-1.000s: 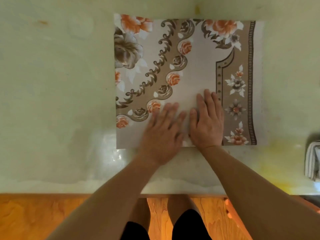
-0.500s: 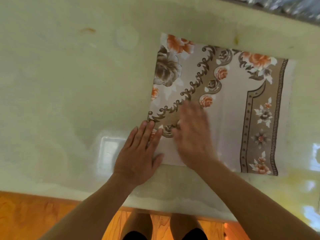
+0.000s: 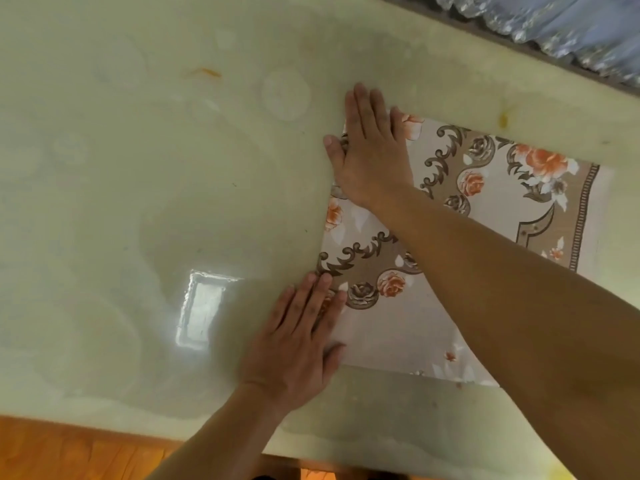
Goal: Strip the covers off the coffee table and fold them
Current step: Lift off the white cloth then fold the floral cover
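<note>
Fingers straight, both hands flat on folded cover (image 3: 460,216) | left hand (image 3: 298,341) at its near-left edge, right hand (image 3: 372,147) at far-left corner | cover lay on coffee table (image 3: 138,188) | advice: press crease evenly, edges aligned

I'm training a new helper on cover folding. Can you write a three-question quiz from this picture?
1. True or false: the right hand lies flat at the far left corner of the folded floral cover.
2. The left hand presses the cover's: A) left edge B) right edge C) far edge
3. Fill in: the cover lies on the pale green ___.

Key: 1 true; 2 A; 3 table top.
</note>
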Demonstrator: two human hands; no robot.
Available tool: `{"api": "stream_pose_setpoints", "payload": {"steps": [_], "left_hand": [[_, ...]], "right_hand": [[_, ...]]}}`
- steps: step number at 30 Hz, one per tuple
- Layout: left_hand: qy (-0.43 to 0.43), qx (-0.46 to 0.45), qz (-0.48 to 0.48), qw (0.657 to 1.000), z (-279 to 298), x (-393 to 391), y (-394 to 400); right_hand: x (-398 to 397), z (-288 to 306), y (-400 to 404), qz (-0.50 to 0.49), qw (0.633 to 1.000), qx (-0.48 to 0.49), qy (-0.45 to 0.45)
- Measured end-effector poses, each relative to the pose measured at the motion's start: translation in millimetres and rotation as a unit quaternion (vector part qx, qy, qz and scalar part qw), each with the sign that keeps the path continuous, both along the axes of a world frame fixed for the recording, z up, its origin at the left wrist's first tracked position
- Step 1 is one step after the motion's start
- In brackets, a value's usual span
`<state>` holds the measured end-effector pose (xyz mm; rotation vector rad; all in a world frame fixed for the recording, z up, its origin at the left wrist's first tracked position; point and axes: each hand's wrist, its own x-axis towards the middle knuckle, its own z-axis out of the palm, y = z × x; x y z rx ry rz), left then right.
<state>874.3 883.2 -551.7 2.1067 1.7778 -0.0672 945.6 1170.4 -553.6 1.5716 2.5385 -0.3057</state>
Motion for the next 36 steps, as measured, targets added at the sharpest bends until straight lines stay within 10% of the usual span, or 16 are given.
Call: {"api": "stream_pose_setpoints", "payload": {"steps": [9,17,24,31,36], "left_hand": [[-0.090,-0.002,0.065,0.994,23,6,9],[-0.250,-0.057,0.414,0.874,47,16,65],[-0.193,-0.119,0.452,0.863,60,15,107],[-0.297,-0.138,0.436,0.838,64,-5,183],[-0.450,-0.235,0.441,0.740,62,-5,236]], "right_hand": [[2,-1,-2,-0.006,0.999,0.028,0.033],[51,39,-56,-0.039,0.956,0.160,0.244],[109,75,-256,-0.179,0.951,-0.170,0.186],[39,62,-283,-0.207,0.957,-0.134,0.156],[32,43,-292,-0.218,0.961,-0.112,0.126]]}}
